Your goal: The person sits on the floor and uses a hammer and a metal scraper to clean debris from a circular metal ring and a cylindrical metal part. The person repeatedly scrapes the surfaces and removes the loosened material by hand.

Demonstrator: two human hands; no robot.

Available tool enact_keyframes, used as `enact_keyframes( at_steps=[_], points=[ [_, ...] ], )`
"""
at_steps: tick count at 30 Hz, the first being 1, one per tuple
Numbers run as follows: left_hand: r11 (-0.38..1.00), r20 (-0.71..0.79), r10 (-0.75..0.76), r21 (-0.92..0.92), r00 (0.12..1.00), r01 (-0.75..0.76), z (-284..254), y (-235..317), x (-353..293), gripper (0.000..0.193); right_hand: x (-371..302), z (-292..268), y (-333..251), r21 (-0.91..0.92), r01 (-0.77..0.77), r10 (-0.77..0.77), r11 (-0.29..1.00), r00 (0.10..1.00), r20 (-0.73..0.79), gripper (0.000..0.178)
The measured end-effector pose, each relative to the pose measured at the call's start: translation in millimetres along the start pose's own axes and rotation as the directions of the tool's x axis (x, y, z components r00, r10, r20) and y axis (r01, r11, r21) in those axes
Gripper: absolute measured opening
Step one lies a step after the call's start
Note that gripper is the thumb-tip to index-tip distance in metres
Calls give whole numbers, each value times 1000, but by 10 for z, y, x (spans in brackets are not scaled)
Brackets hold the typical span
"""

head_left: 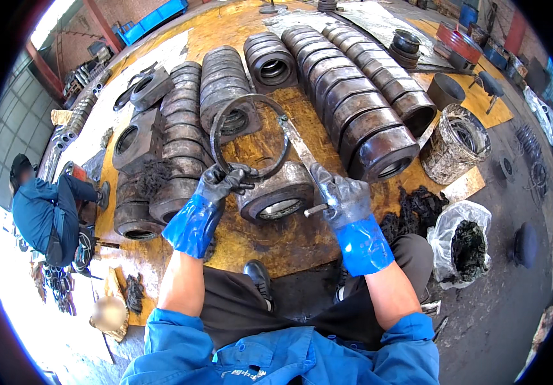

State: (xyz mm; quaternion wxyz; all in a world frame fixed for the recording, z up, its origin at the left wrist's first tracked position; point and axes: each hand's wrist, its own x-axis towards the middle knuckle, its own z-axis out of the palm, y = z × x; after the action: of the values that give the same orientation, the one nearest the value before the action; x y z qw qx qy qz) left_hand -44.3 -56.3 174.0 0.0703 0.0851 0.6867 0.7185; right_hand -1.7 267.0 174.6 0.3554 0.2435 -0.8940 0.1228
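Both hands wear gloves with grey, stained palms and blue cuffs. My left hand (221, 184) is closed round the lower left of a dark metal ring (216, 136), which stands tilted up in front of me. My right hand (344, 197) is wrapped round the lower end of a flat metal blade (300, 147), like a scraper. Its upper tip is against the ring's right side. A short rod end (315, 210) sticks out to the left below that fist. Beneath the ring sits a thick round metal collar (275, 192) with a bright bore.
Rows of dark metal collars (347, 109) lie on the yellow, oily floor sheet (270, 253). At right are a grimy bucket (451, 151), dark fibre waste (411, 212) and a clear plastic bag (440, 256) of dark stuff. A co-worker in blue (49, 205) sits at left.
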Motion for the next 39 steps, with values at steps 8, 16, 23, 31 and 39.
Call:
enact_keyframes(
  at_steps=[8,16,23,31,39],
  points=[
    [993,73,-117,0,990,117,27,28,-77,25,60,-119,43,7,109,-107,994,986,-131,59],
    [994,-37,-39,-107,999,35,102,-84,46,22,-29,-144,-373,222,127,-108,967,990,-95,61],
    [933,-101,-123,-350,987,81,4,-289,164,11,-78,-85,-598,383,143,-119,913,989,-85,62],
    [980,-62,-43,-197,997,30,84,-250,88,14,100,-153,-555,484,62,-41,873,998,-54,53],
    [997,-66,-64,-52,996,60,246,-219,78,15,35,-77,-526,483,-38,77,875,995,-61,42]
  ],
)
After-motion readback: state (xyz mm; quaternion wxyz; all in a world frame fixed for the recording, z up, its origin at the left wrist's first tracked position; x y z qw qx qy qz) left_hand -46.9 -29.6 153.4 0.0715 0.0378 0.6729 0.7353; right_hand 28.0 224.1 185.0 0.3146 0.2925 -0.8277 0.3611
